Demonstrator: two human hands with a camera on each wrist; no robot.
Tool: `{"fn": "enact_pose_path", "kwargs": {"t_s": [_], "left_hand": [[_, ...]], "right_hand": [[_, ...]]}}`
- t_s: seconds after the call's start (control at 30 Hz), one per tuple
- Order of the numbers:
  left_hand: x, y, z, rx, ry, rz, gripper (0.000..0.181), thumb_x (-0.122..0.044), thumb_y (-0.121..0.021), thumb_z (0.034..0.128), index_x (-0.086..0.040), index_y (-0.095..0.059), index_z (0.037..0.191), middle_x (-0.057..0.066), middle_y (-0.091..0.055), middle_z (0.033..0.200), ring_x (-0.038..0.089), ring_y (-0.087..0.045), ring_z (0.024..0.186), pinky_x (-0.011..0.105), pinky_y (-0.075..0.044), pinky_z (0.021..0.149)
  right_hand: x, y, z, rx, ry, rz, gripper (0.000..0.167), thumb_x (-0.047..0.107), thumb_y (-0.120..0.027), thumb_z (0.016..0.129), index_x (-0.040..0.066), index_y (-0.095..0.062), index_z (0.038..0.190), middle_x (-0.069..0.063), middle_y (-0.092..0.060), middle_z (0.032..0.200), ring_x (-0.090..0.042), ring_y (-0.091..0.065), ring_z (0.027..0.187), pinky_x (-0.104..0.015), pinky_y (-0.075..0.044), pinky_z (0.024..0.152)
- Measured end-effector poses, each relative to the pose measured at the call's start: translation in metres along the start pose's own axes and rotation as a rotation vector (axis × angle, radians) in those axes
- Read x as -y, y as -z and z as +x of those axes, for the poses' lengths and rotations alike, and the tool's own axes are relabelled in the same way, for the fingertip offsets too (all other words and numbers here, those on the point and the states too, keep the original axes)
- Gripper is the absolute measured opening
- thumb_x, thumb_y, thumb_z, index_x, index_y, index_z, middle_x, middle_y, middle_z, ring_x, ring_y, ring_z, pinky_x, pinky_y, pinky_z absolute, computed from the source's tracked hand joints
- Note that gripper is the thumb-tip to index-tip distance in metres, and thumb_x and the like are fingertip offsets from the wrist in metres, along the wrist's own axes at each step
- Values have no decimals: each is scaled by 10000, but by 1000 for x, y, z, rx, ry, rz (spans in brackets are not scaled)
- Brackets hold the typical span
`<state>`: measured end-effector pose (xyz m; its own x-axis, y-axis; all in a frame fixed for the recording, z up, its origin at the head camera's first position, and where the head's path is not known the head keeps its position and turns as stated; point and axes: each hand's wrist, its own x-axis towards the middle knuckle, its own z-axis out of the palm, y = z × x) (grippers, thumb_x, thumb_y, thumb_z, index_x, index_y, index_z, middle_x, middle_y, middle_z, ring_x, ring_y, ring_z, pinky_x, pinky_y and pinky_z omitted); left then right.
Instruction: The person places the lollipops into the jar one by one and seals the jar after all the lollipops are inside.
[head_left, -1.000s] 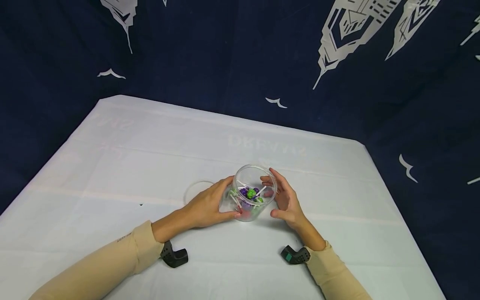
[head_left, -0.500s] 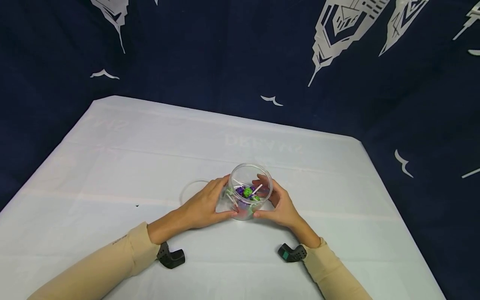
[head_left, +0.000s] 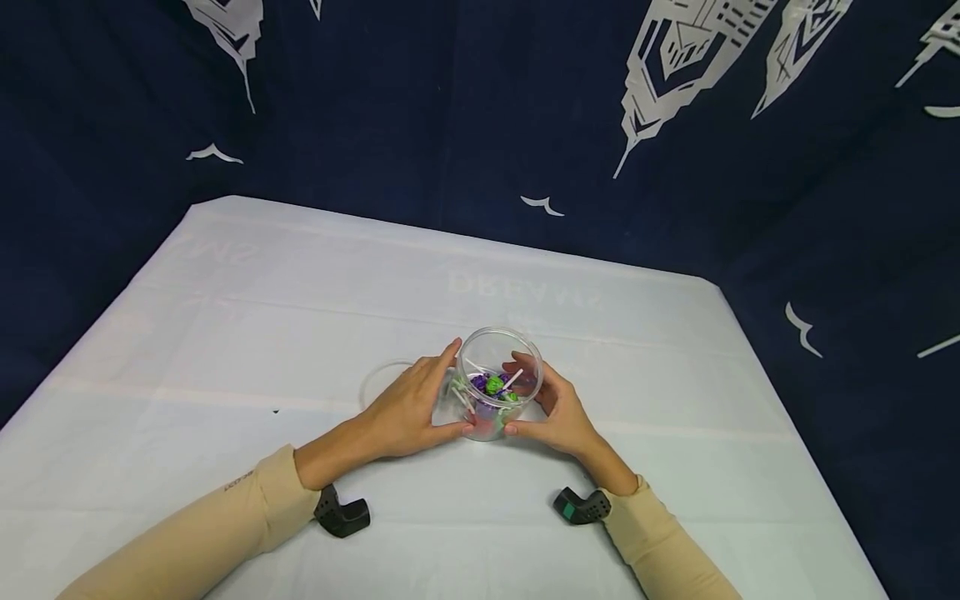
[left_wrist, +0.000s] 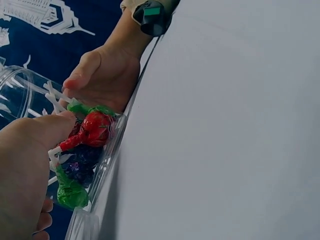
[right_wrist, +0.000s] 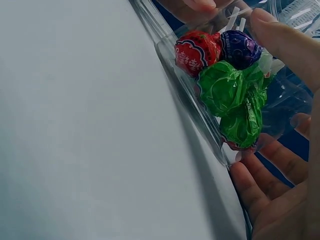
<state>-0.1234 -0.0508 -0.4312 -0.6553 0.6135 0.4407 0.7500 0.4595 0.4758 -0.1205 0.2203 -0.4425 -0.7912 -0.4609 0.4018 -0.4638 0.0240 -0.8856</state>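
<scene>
A clear, round plastic jar (head_left: 487,430) stands upright on the white-covered table, without a lid on its top. Several lollipops (head_left: 495,385) in green, purple and red wrappers with white sticks lie inside it. My left hand (head_left: 405,412) holds the jar's left side, its thumb at the front and the index finger lifted toward the rim. On the opposite side my right hand (head_left: 562,417) holds the jar, thumb in front and fingers round the back. In the right wrist view the wrapped lollipops (right_wrist: 222,90) show through the jar wall. Some fingers are hidden.
A clear round lid (head_left: 372,379) lies flat on the table, partly behind my left hand. The white tablecloth (head_left: 300,333) has a small dark speck (head_left: 276,411) on the left. A dark blue curtain (head_left: 442,108) with white prints hangs behind the table.
My right hand has closed in from beside the jar until its thumb and fingers came round it. My left index finger has lifted slightly. The jar stays on the table.
</scene>
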Motion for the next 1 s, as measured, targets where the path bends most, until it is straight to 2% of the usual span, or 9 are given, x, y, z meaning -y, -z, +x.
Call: {"fn": "enact_pose_path", "kwargs": {"t_s": [0.1,0.27,0.5,0.63,0.73,1.0], "left_hand": [[1,4,0,23,13,29,1048,-475,-764,838,14,-175,1553,195,-504,1389,316,-466,1276,491,-388,1071],[6,16,-3,56,76,66,945,-508,-757,827,-27,-332,1521,138,-491,1417,295,-436,1302,521,-349,1084],[18,36,-14,118,148,90,767,-496,-749,831,-69,-514,1423,104,-488,1420,287,-413,1324,540,-333,1086],[27,44,-25,156,189,87,736,-493,-757,825,-81,-547,1397,101,-488,1416,294,-416,1317,533,-352,1076],[33,47,-33,156,209,84,736,-491,-778,804,-82,-566,1378,112,-486,1419,306,-419,1312,538,-351,1075],[42,50,-43,164,206,79,814,-522,-829,727,-112,-569,1380,127,-449,1451,322,-394,1319,551,-363,1059]], "right_hand": [[-1,1,-1,-2,5,-4,899,84,-871,757,-195,-316,1406,-420,-449,1299,-220,-550,1188,-302,-488,972],[-3,0,-1,-3,10,-12,901,87,-877,749,-196,-323,1402,-398,-469,1296,-261,-552,1173,-307,-494,959],[-3,2,-1,-8,1,2,913,103,-885,742,-177,-333,1413,-415,-459,1294,-201,-557,1182,-289,-488,960],[-4,2,-1,-5,8,-2,900,65,-879,738,-181,-332,1409,-417,-463,1286,-202,-561,1177,-287,-487,960],[-4,2,-1,-5,10,-4,892,48,-877,735,-180,-335,1407,-413,-467,1286,-204,-563,1177,-287,-489,955],[-2,2,-1,-6,-3,-1,917,126,-886,746,-176,-332,1412,-417,-459,1298,-182,-555,1197,-272,-485,954]]}}
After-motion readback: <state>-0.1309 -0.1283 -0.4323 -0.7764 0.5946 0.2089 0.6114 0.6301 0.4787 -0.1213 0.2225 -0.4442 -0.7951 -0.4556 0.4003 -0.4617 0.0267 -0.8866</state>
